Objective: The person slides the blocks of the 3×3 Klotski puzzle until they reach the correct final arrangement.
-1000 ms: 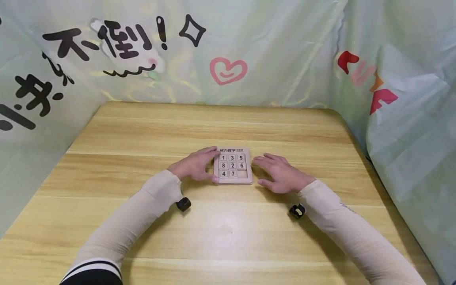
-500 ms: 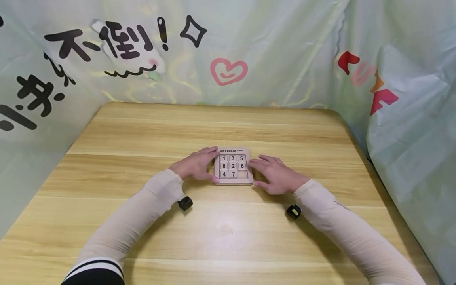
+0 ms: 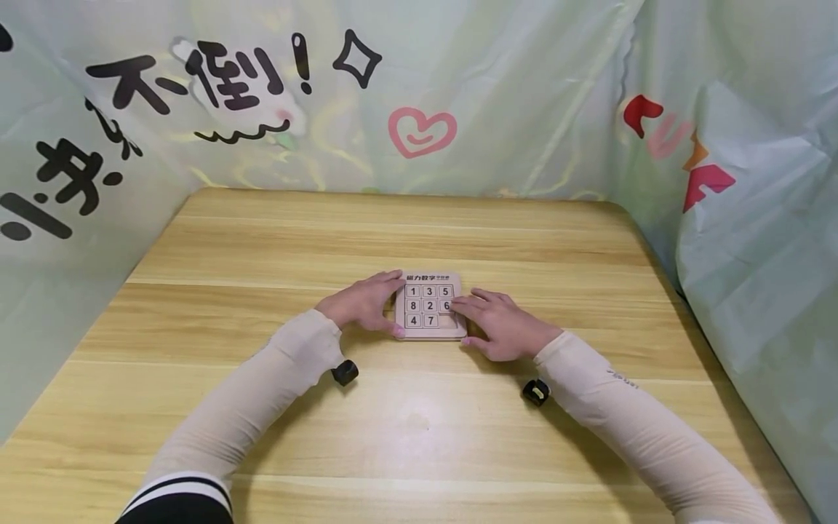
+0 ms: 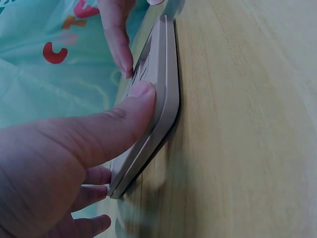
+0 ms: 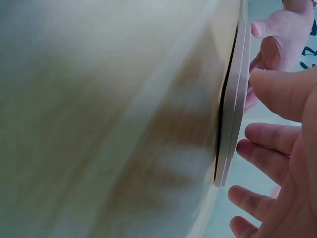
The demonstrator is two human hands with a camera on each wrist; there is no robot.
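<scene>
Head: the flat, pinkish-beige sliding-number board point(image 3: 432, 334) lies on the pale wood-grained bench point(image 3: 419, 407), at three o'clock from the left hand point(image 3: 362, 302) and nine from the right hand point(image 3: 500, 324), whose outstretched fingers overlap square beige tile 6 point(image 3: 445, 306); the vacant slot point(image 3: 447, 321) sits at its six o'clock.

Left wrist: thumb and fingers grip the board's edge.

Right wrist: fingertip contact is unclear.
</scene>
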